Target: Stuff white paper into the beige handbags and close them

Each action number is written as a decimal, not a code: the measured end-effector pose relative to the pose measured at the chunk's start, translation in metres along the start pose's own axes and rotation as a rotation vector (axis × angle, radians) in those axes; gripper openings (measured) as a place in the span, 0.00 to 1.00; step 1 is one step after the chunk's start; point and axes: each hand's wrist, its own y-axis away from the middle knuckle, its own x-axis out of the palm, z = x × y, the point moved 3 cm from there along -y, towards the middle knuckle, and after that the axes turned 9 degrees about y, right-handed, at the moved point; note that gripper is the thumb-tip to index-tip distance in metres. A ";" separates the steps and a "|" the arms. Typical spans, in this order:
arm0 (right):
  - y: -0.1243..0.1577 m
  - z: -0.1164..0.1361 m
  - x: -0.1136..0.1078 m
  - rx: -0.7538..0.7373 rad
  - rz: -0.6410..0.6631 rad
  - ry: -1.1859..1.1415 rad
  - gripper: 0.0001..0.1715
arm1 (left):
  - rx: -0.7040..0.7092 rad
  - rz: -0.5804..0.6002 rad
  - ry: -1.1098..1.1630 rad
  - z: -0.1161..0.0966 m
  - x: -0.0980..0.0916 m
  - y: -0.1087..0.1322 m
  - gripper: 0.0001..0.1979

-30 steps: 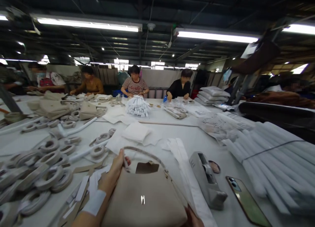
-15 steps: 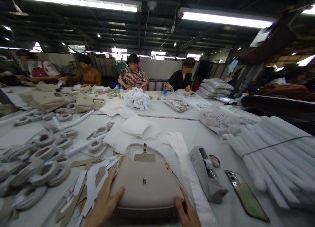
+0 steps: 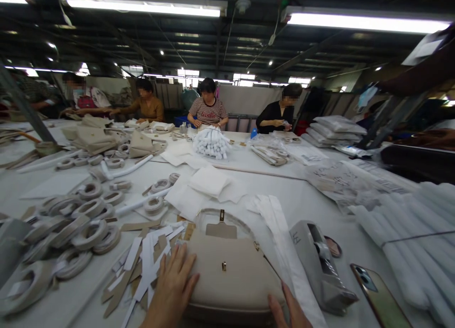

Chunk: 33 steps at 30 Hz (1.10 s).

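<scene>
A beige leather handbag (image 3: 231,271) with a small gold clasp lies flat on the white table in front of me. Its strap curves over the far side. My left hand (image 3: 172,287) rests with fingers stretched out against the bag's left edge. My right hand (image 3: 289,311) shows only partly at the bottom edge, fingers extended along the bag's lower right corner. Neither hand holds anything.
Cardboard and white paper strips (image 3: 142,261) lie left of the bag, with several tape rolls (image 3: 88,228) beyond. A grey tape dispenser (image 3: 318,266) and a phone (image 3: 378,295) sit on the right, next to bundled white rolls (image 3: 419,223). Several people work at the table's far side.
A second ago my left hand held the strap with the bag's flap open. Now the flap lies shut and both hands rest flat at the bag's sides. The view has shifted left.
</scene>
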 end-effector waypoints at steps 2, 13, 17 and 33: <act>-0.011 0.016 -0.016 -0.182 -0.089 0.074 0.35 | 0.166 0.035 -0.080 -0.018 -0.003 -0.002 0.22; -0.031 0.108 0.010 -0.765 0.683 0.282 0.41 | 0.155 0.777 0.064 -0.062 0.017 -0.020 0.47; -0.027 0.099 0.025 -0.663 0.724 0.198 0.45 | 0.095 0.836 0.133 -0.060 0.023 -0.023 0.49; -0.023 0.053 0.098 -0.790 0.496 0.243 0.49 | 0.193 0.741 0.073 -0.036 0.091 0.001 0.34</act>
